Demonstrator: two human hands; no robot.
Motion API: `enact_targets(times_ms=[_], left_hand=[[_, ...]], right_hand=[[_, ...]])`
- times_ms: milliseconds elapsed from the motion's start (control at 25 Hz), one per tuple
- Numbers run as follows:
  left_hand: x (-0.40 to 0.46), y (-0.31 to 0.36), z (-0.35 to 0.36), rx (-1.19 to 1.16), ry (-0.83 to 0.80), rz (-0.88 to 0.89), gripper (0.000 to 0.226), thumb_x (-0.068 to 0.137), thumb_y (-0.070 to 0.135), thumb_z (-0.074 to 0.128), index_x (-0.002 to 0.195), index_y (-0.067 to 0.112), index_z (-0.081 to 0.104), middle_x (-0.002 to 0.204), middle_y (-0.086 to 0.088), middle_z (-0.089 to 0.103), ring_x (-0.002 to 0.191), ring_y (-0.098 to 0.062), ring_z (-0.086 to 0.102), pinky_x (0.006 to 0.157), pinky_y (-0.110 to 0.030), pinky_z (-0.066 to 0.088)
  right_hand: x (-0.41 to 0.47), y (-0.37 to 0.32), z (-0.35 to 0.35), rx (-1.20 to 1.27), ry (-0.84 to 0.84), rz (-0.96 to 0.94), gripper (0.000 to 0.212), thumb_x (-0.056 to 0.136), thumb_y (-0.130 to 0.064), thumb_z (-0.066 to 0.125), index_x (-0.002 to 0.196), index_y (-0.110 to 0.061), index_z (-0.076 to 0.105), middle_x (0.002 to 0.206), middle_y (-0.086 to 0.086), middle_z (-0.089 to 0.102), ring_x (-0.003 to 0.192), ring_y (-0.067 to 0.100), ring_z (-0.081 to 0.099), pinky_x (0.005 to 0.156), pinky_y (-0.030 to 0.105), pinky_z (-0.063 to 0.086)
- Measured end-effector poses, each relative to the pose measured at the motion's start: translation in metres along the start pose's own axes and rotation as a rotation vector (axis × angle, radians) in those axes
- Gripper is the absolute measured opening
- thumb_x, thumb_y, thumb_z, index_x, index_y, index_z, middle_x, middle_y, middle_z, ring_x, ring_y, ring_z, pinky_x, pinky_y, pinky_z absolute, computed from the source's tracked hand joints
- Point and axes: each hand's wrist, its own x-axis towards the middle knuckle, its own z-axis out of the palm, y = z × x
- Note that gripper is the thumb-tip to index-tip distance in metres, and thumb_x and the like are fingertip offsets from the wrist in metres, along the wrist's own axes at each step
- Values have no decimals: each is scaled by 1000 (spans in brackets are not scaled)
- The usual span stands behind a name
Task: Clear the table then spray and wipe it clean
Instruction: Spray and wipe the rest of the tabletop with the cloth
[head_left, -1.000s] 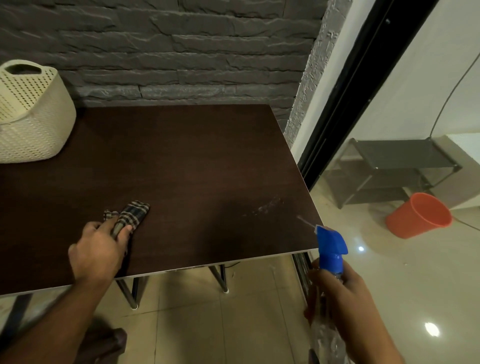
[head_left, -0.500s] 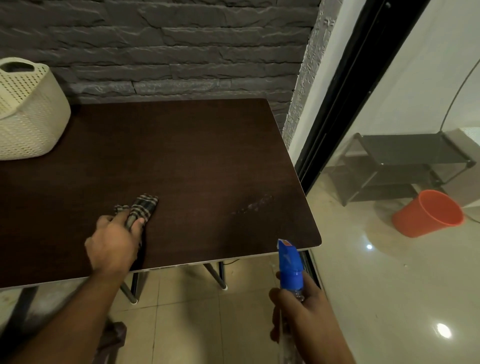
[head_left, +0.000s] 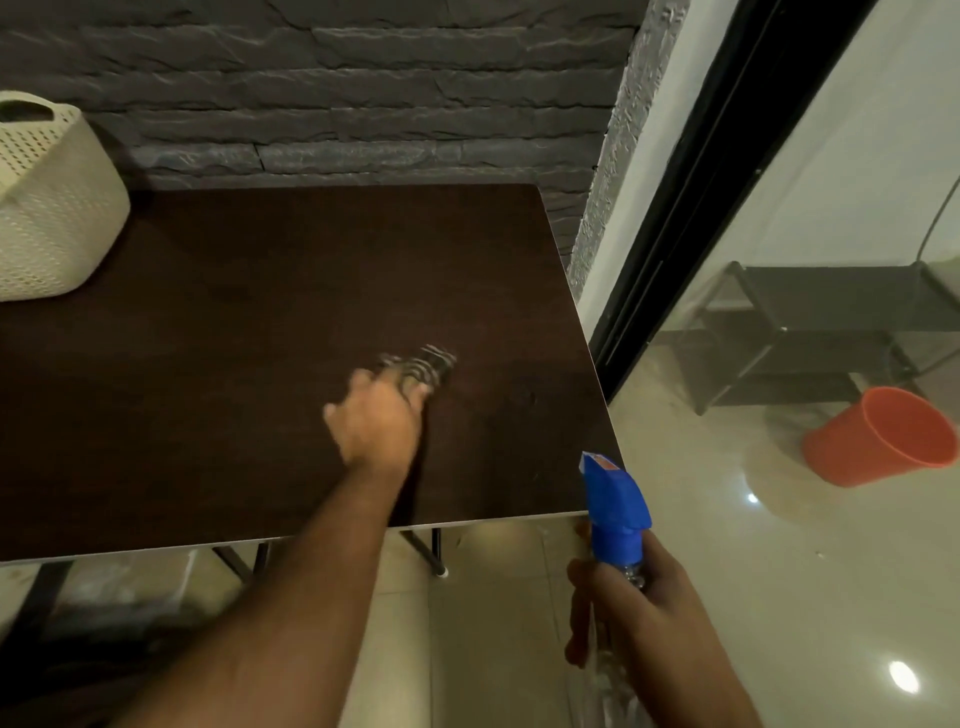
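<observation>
My left hand (head_left: 382, 421) presses a checked cloth (head_left: 426, 364) flat on the dark brown table (head_left: 234, 322), right of the middle; both are motion-blurred. My right hand (head_left: 631, 608) grips a clear spray bottle with a blue trigger head (head_left: 613, 504), held upright just off the table's near right corner, with the nozzle pointing toward the table. The bottle's lower body is cut off at the frame's bottom edge.
A cream perforated basket (head_left: 47, 202) stands on the table's far left. A grey brick wall (head_left: 363, 88) backs the table. On the right, a black door frame (head_left: 696, 166), a dark metal rack (head_left: 810, 332) and an orange bucket (head_left: 883, 436) on the tiled floor.
My left hand has swept the cloth to the right across the table, over the wet streak seen earlier. The spray bottle dropped back from the table edge and stays near the corner.
</observation>
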Motion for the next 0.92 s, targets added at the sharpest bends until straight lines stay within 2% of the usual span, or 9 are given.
enact_targets(times_ms=[80, 280, 320, 440, 480, 640, 680, 840, 920], left_hand=[[15, 0, -3, 35, 24, -154, 40, 92, 48, 49, 125, 26, 57, 116, -9, 56, 96, -28, 60, 88, -41, 40], [-49, 60, 24, 37, -64, 651, 42, 92, 54, 46, 129, 36, 52, 117, 3, 55, 97, -17, 61, 87, -38, 40], [-37, 59, 24, 31, -48, 605, 42, 92, 54, 46, 130, 37, 52, 118, 3, 55, 100, -17, 60, 88, -38, 39], [25, 52, 12, 8, 35, 36, 40, 91, 50, 49, 126, 31, 58, 117, -6, 57, 99, -26, 60, 90, -41, 39], [29, 56, 12, -3, 24, -13, 40, 91, 49, 50, 124, 29, 59, 116, -6, 57, 99, -27, 60, 90, -41, 40], [-30, 99, 31, -47, -155, 662, 43, 91, 54, 48, 130, 36, 52, 118, 4, 54, 99, -14, 57, 91, -39, 41], [-27, 103, 33, -57, -162, 727, 43, 91, 55, 48, 131, 37, 51, 118, 5, 54, 100, -14, 57, 91, -39, 40], [29, 116, 24, -23, -74, 200, 39, 92, 51, 50, 126, 32, 55, 116, -4, 55, 99, -22, 59, 89, -39, 42], [9, 132, 27, -81, -152, 397, 39, 92, 50, 49, 126, 32, 56, 116, -3, 54, 98, -21, 59, 90, -38, 42]], right_hand=[[3, -1, -13, 8, 13, -23, 21, 81, -10, 66, 98, -15, 54, 64, 20, 56, 48, 25, 56, 44, 24, 50], [12, -2, -27, 55, 16, -47, 27, 67, -20, 63, 91, -10, 57, 62, 20, 54, 50, 27, 54, 43, 22, 47], [14, -2, -29, 55, 10, -43, 31, 63, -21, 61, 92, -11, 57, 62, 20, 54, 49, 27, 54, 43, 22, 48], [19, -1, -39, 21, 15, -51, 36, 61, -24, 60, 95, -11, 56, 64, 18, 56, 50, 25, 56, 45, 22, 50], [21, 2, -44, 5, 25, -56, 37, 61, -25, 60, 95, -11, 55, 64, 18, 56, 50, 25, 57, 45, 22, 50], [24, 2, -52, 7, 37, -43, 36, 62, -25, 59, 96, -14, 56, 62, 20, 56, 47, 23, 57, 43, 19, 48], [24, 1, -53, 5, 36, -51, 35, 62, -24, 58, 96, -14, 57, 62, 20, 56, 47, 23, 56, 42, 18, 47], [25, 2, -60, -12, 53, -74, 35, 61, -25, 59, 93, -13, 57, 55, 12, 55, 44, 17, 55, 41, 15, 45], [24, 2, -61, -7, 60, -67, 37, 61, -25, 60, 96, -13, 58, 56, 13, 56, 45, 19, 56, 41, 17, 45]])
